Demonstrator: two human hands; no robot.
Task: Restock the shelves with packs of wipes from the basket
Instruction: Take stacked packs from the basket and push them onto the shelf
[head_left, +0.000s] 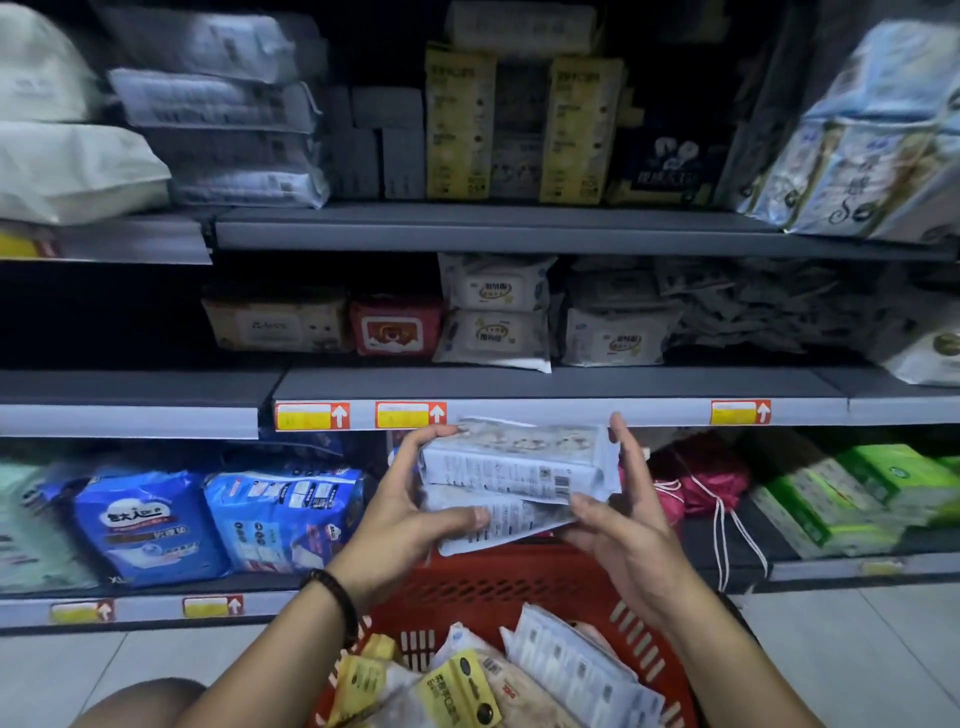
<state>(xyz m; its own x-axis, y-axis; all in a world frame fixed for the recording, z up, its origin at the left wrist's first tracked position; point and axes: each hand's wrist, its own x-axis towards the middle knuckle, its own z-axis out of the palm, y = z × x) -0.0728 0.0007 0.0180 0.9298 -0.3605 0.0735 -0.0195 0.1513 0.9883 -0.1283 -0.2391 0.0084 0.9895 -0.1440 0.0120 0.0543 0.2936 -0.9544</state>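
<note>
**Two hands hold a pair of wipes packs above a basket, facing dim shop shelves**

The left hand (410, 514), with a dark bead bracelet (337, 597) at the wrist, curls its fingers round the left end of two soft, white-and-grey plastic packs of wipes (514, 467). Its thumb lies across the front of the lower pack. The right hand (623, 525) is mostly open: its fingers stand straight against the packs' right end and its thumb rests at the bottom corner, bracing rather than gripping.

The packs are stacked flat, barcode side towards the camera, with the lower one skewed. They hang in the air just below the front edge of the grey metal middle shelf (571, 384). Directly beneath them is a red slotted plastic basket (519, 582) holding more packs, yellow and white. On the middle shelf, similar white pouches (493, 312) lie two high beside a red pouch (397, 325).

The likeliest mishap is the skewed lower pack sliding free, since the film looks slick and only one hand truly grips. It would probably drop back into the basket. Pushing both packs in together could also nudge the soft two-high pile, which may slump or tip forward off the shelf
</note>
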